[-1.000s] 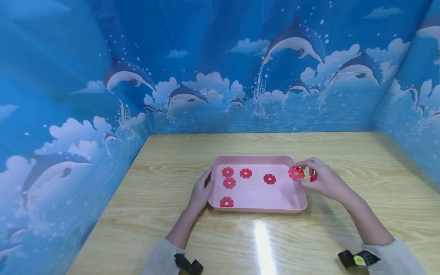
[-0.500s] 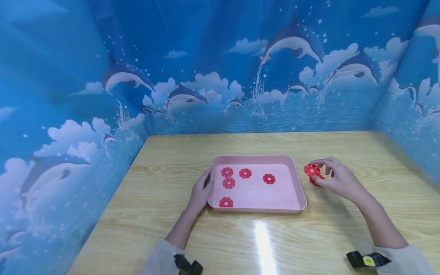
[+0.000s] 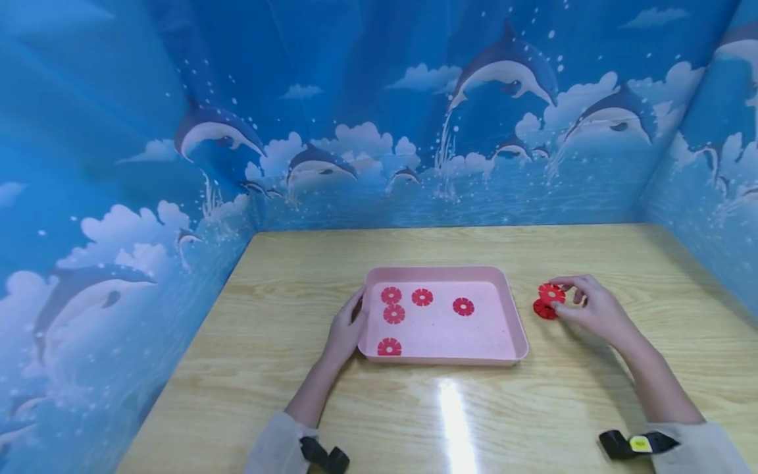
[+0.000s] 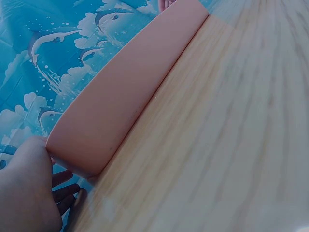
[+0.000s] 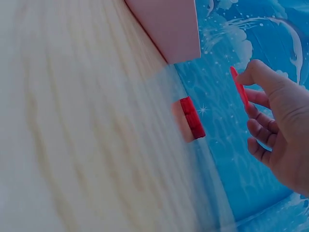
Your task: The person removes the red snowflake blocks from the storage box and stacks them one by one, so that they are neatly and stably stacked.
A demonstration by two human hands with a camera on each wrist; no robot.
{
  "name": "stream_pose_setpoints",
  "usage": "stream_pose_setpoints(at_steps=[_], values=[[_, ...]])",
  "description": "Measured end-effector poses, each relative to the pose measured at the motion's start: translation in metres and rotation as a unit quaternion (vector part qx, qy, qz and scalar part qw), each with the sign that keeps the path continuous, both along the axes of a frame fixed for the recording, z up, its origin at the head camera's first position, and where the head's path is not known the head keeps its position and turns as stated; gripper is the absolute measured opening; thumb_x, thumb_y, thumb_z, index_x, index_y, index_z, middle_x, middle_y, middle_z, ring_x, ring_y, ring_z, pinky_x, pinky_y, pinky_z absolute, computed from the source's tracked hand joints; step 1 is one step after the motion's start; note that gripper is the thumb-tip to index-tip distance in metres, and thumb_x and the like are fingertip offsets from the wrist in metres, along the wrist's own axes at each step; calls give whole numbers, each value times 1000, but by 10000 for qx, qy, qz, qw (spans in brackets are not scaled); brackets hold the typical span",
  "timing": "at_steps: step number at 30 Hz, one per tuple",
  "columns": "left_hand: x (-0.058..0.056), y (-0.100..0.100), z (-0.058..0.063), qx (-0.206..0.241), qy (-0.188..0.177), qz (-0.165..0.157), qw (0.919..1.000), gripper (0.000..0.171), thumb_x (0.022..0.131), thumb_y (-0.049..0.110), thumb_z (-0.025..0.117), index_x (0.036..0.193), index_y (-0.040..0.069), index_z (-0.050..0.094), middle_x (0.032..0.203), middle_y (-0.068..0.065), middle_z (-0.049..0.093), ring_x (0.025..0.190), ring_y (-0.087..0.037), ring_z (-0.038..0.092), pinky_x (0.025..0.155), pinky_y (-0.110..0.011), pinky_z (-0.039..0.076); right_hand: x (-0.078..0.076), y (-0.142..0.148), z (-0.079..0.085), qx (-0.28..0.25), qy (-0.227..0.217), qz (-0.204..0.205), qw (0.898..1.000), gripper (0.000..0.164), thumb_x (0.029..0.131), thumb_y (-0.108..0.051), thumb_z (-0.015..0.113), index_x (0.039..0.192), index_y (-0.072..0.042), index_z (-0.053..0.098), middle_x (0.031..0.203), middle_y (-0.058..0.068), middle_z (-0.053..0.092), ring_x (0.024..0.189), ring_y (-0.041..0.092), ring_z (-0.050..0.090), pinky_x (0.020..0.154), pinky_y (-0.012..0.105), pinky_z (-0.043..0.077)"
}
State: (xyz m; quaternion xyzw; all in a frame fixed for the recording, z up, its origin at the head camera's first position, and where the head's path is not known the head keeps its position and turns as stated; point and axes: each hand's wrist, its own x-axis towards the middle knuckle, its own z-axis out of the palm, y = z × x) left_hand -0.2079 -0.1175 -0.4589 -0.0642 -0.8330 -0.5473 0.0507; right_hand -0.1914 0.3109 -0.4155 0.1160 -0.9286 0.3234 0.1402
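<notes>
A pink tray (image 3: 444, 361) lies on the table, with several red notched discs (image 3: 422, 291) flat inside it. At its left end my left hand (image 3: 345, 330) holds the side wall, thumb at the rim and other fingers along the outside, as the left wrist view also shows (image 4: 29, 188). Right of the tray, my right hand (image 3: 595, 313) pinches one red notched disc (image 3: 545, 289) between thumb and fingers. Close below it a short stack of red discs (image 5: 193, 118) rests on the table; the right wrist view shows the held disc above the stack, apart from it.
The wooden table (image 3: 284, 316) runs back to a blue curtain (image 3: 379, 99) printed with dolphins, which also closes off both sides. Both wrists wear black straps (image 3: 639, 445). A bright light reflection (image 3: 454, 421) falls on the tabletop in front of the tray.
My right hand has moved right with the pinched disc, from over the tray's right rim to above the stack on the table. The left hand and tray have stayed in place.
</notes>
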Motion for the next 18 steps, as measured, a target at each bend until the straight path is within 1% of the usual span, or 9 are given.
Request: stream_pose_setpoints(at_steps=[6,13,18], values=[[-1,0,-1,-41,38,-11,10000,45,96,14,47,140,12,39,141,-10,38,129,-25,33,105,-38,28,1,6,-11,-121,-140,-45,9998,39,76,-7,70,113,0,60,85,11,49,70,18,42,48,25,37],[-1,0,-2,-50,19,-4,10000,45,96,15,47,140,12,39,141,-10,38,129,-25,33,106,-38,27,-3,11,-27,-132,-98,-4,9999,39,77,-5,70,114,0,59,88,9,50,71,17,43,53,23,37],[-1,-1,-1,-5,7,4,10000,44,96,15,47,140,12,39,140,-10,39,129,-25,33,106,-38,27,-4,12,-32,-187,-69,84,9998,40,76,-3,71,114,2,59,88,10,51,69,16,43,53,22,37]])
